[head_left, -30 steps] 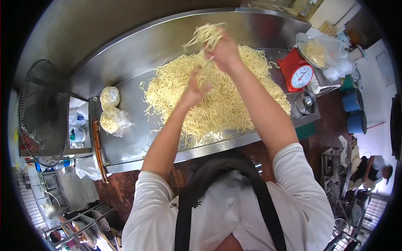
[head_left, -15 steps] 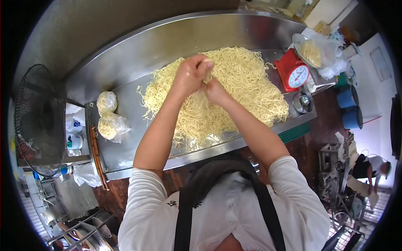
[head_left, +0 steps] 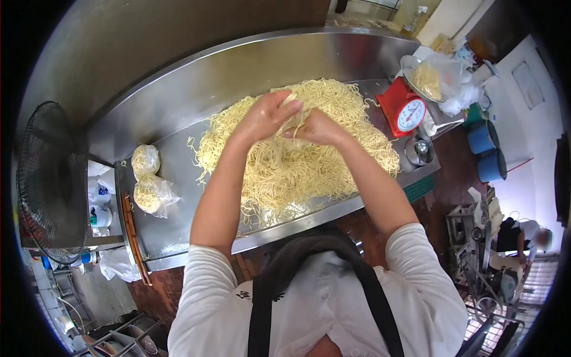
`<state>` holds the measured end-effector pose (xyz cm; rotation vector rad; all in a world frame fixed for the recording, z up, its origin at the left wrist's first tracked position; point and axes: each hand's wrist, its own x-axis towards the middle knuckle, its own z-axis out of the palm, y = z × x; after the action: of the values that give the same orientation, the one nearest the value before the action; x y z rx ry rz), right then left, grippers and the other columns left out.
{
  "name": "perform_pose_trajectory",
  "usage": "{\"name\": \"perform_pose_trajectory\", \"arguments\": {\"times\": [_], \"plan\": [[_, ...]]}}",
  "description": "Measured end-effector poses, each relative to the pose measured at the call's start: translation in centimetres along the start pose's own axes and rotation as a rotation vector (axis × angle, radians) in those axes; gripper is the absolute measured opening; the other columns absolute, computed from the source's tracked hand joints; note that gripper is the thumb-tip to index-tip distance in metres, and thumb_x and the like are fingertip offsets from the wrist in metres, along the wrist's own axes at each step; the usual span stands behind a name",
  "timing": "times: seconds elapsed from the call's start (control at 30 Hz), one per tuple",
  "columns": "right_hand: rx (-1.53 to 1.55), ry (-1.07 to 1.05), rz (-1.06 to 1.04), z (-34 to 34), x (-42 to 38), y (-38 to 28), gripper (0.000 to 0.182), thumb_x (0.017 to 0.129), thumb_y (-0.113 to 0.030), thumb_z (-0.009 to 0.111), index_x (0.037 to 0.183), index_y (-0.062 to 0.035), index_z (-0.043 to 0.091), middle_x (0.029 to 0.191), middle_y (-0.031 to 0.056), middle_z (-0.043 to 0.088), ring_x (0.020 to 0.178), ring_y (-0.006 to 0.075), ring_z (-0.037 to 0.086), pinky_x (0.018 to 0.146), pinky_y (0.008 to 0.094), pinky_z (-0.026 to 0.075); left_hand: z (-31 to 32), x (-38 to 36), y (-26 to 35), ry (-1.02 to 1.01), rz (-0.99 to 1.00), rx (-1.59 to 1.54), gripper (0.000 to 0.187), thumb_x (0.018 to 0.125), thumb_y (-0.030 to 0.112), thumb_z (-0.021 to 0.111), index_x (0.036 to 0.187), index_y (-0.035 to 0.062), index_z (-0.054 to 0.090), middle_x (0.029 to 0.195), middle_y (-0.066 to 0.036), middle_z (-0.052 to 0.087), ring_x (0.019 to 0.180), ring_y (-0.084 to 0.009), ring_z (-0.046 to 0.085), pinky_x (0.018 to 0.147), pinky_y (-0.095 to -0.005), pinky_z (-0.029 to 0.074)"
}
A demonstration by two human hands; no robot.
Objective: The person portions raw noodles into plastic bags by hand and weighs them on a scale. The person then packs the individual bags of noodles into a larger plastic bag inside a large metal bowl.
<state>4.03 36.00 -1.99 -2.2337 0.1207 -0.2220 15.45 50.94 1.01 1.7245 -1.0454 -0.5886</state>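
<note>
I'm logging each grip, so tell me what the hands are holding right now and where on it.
Both the left hand and right hand grip a bunch of noodles at its top end; the strands hang down to the noodle pile.

text: none legible | scale dial: numerals too small to read
</note>
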Motion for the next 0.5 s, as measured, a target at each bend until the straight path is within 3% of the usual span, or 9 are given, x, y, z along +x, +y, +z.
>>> {"name": "perform_pose_trajectory", "arguments": {"times": [0.07, 0.1, 0.2, 0.27, 0.3, 0.37, 0.4, 0.43, 0.5], "plan": [[0.117, -0.068, 0.239, -0.9, 0.3, -0.3, 0.057, 0.083, -0.035, 0.075, 0.13, -0.0065, 0.057, 0.123, 0.0139, 0.064, 0.115, 0.0271, 0.06, 0.102, 0.0418, 0.046, -1.8, 0.1, 2.2, -0.031, -0.006, 0.171, 0.034, 0.096, 0.038, 0.058, 0.103, 0.0057, 0.063, 0.086, -0.007, 0.065, 0.078, -0.0155, 0.058, 0.069, -0.0327, 0.048], [0.17, -0.101, 0.352, -1.9, 0.5, -0.3, 0.055, 0.084, -0.034, 0.073, 0.13, -0.0069, 0.057, 0.124, 0.0139, 0.063, 0.116, 0.0275, 0.06, 0.103, 0.042, 0.046, -1.8, -0.1, 0.7, 0.04, -0.031, 0.072, 0.033, 0.096, 0.038, 0.058, 0.102, 0.0055, 0.064, 0.084, -0.007, 0.065, 0.076, -0.0158, 0.058, 0.067, -0.0337, 0.048], [0.968, 0.409, 0.106, -4.9, 0.9, 1.6, 0.035, 0.092, -0.013, 0.055, 0.124, 0.0004, 0.056, 0.114, 0.0172, 0.065, 0.1, 0.0273, 0.068, 0.09, 0.0406, 0.057, 2.7, -1.0, -10.7, 0.203, -0.099, -0.076, 0.032, 0.097, 0.036, 0.057, 0.102, 0.0048, 0.064, 0.079, -0.009, 0.064, 0.069, -0.0197, 0.059, 0.061, -0.0373, 0.046], [1.24, 0.414, -0.122, -8.5, 2.2, -1.3, 0.023, 0.094, -0.01, 0.045, 0.111, 0.0023, 0.055, 0.1, 0.0179, 0.064, 0.084, 0.034, 0.07, 0.077, 0.05, 0.061, 8.3, -3.3, -15.4, 0.303, -0.097, 0.018, 0.031, 0.098, 0.033, 0.054, 0.103, 0.0036, 0.063, 0.074, -0.014, 0.063, 0.064, -0.0283, 0.06, 0.059, -0.0408, 0.045], [1.188, 0.422, -0.278, -10.1, 3.3, -1.8, 0.023, 0.096, -0.011, 0.039, 0.107, 0.0003, 0.055, 0.095, 0.016, 0.063, 0.08, 0.0356, 0.07, 0.076, 0.0536, 0.061, 10.8, -4.4, -16.3, 0.376, -0.061, 0.071, 0.031, 0.1, 0.032, 0.051, 0.103, 0.003, 0.063, 0.073, -0.017, 0.062, 0.062, -0.0335, 0.059, 0.058, -0.0426, 0.044], [1.102, 0.5, -0.221, -13.1, 4.2, -6.4, 0.031, 0.102, -0.027, 0.038, 0.112, -0.0037, 0.055, 0.095, 0.0116, 0.063, 0.086, 0.0346, 0.068, 0.078, 0.0509, 0.06, 14.5, -5.2, -20.4, 0.422, -0.055, 0.038, 0.026, 0.097, 0.024, 0.049, 0.101, 0.0016, 0.062, 0.072, -0.023, 0.061, 0.066, -0.0422, 0.059, 0.062, -0.0467, 0.047], [1.032, 0.454, -0.192, -15.4, 4.2, -7.8, 0.031, 0.101, -0.026, 0.038, 0.113, -0.0023, 0.055, 0.098, 0.0128, 0.064, 0.087, 0.034, 0.069, 0.075, 0.0501, 0.06, 15.5, -5.9, -23.3, 0.423, -0.075, 0.213, 0.022, 0.094, 0.02, 0.05, 0.099, 0.0016, 0.062, 0.073, -0.024, 0.062, 0.068, -0.0431, 0.06, 0.064, -0.0488, 0.048], [0.961, 0.607, -0.183, -16.6, 4.4, -10.0, 0.032, 0.101, -0.026, 0.04, 0.117, -0.0016, 0.054, 0.102, 0.0141, 0.065, 0.088, 0.0325, 0.069, 0.073, 0.0489, 0.061, 15.7, -6.5, -25.7, 0.426, -0.09, 0.385, 0.019, 0.091, 0.016, 0.051, 0.097, 0.0015, 0.062, 0.074, -0.025, 0.063, 0.07, -0.044, 0.061, 0.066, -0.0509, 0.049], [1.088, 0.529, -0.296, -20.7, 6.4, -8.4, 0.036, 0.094, -0.014, 0.058, 0.128, -0.002, 0.053, 0.106, 0.011, 0.066, 0.081, 0.0208, 0.067, 0.073, 0.0344, 0.059, 15.2, -7.1, -27.4, 0.327, -0.208, 0.39, 0.018, 0.082, 0.01, 0.053, 0.095, 0.0002, 0.062, 0.077, -0.024, 0.064, 0.073, -0.043, 0.062, 0.068, -0.0511, 0.05]]}}
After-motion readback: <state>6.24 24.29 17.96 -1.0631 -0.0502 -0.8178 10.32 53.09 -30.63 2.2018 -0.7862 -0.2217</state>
